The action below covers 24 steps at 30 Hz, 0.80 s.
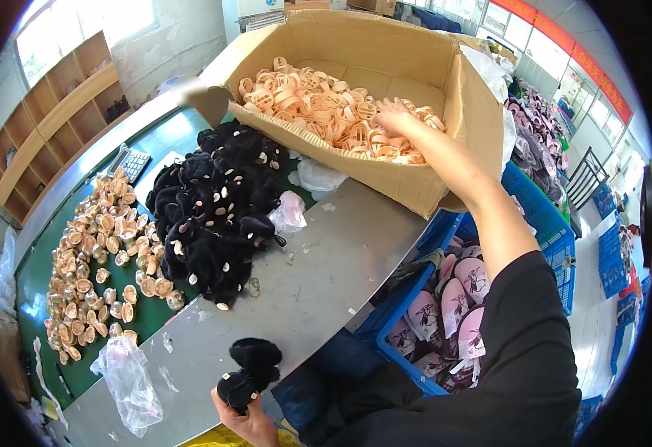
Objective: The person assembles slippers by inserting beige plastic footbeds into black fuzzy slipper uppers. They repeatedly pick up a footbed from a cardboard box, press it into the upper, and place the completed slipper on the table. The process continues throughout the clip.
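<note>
Low at the table's front edge, my left hand (248, 423) is closed round a black fuzzy piece (255, 356), which has a rounded upper lobe and small pale tabs on its lower part. My right arm stretches far out over a big cardboard box (356, 160). Inside the box, my right hand (394, 118) rests on a heap of peach-coloured plastic pieces (304, 93) shaped like bands with slots. Its fingers look apart, with the tips partly hidden among the pieces. A pile of black fuzzy pieces (214, 197) dotted with pale bits lies on the table, left of the box.
Shiny gold and peach shell-like pieces (87, 290) spread over the green tabletop at left, near a calculator (129, 162). A clear plastic bag (128, 380) lies at the metal table's (326, 246) near side. Below right, a blue crate (393, 339) holds pink printed slippers (456, 305).
</note>
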### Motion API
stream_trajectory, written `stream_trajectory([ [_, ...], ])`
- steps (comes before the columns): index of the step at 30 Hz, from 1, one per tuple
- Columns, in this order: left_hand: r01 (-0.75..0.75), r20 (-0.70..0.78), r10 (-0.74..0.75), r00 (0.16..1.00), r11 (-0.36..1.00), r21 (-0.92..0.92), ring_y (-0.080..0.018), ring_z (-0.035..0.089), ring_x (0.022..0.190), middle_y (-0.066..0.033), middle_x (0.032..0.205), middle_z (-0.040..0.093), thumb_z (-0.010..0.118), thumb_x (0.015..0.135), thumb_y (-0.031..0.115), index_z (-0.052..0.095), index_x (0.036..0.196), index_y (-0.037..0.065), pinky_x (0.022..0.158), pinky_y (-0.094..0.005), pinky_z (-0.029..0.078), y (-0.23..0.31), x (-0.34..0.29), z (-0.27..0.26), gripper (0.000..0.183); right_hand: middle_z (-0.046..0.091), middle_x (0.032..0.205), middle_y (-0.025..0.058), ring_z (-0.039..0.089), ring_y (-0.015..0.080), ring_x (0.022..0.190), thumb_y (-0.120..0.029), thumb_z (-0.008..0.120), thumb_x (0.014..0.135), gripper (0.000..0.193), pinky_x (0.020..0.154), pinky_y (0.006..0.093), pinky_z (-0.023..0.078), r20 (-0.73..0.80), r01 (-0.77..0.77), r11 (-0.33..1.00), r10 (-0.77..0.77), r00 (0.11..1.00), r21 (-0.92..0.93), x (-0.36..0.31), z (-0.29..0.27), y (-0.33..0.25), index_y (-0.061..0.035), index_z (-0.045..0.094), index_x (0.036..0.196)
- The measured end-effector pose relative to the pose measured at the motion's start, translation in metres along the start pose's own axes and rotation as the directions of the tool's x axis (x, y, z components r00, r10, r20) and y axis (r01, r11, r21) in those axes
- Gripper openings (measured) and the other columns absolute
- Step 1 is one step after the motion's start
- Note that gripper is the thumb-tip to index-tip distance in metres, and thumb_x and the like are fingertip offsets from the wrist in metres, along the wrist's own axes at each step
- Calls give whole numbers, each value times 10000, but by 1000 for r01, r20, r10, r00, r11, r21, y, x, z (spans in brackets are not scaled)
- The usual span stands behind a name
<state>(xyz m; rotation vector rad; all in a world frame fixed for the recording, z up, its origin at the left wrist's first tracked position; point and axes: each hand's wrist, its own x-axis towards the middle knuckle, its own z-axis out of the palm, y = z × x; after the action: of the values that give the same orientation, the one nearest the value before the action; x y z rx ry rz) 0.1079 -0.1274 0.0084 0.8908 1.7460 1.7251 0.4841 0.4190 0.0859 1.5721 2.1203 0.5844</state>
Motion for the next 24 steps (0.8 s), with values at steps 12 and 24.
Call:
stream_trajectory([
  [12, 36, -102, -45, 994, 995, -91, -164, 586, 1003, -54, 1036, 579, 767, 760, 150, 575, 1117, 27, 959, -289, 462, 7, 0, -4, 424, 547, 1403, 108, 518, 322, 1311, -289, 758, 854, 340, 1040, 523, 472, -146, 46, 998, -39, 989, 43, -4, 16, -1, -242, 743, 1191],
  [24, 65, -109, -80, 991, 989, -131, -174, 579, 936, -53, 1016, 577, 762, 733, 164, 575, 1095, 50, 933, -281, 470, -2, -6, 2, 423, 583, 1357, 108, 532, 288, 1298, -216, 711, 853, 191, 980, 492, 475, -173, 37, 989, -62, 983, -146, 6, 32, 4, -163, 792, 1017],
])
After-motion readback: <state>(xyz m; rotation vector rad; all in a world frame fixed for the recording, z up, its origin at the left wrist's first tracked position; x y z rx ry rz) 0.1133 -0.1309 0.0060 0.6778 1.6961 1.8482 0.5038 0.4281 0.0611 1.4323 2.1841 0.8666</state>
